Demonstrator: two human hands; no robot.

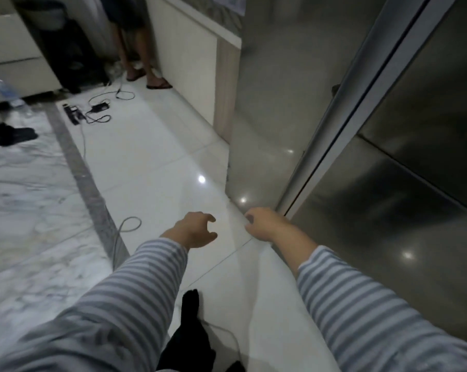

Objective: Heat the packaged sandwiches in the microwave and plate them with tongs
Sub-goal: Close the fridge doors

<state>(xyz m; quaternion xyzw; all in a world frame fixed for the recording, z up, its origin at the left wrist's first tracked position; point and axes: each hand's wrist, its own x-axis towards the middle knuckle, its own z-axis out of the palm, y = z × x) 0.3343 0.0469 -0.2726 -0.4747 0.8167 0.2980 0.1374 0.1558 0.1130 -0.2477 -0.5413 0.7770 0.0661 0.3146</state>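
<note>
Reaching toward the fridge [414, 183] at frame right, we have the left hand [193, 229] open and empty, right hand [261, 222] loosely curled, empty, at the door edge. Sandwiches unseen, presumably inside. Next: pull door open.

Single head-worn view, steeply downward over tiled floor [157, 157], refrigerator [414, 130] rightward.

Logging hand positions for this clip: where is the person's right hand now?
In the head view, the right hand is lower centre-right, at the bottom edge of the tall stainless-steel fridge door, with the open left hand beside it.
</note>
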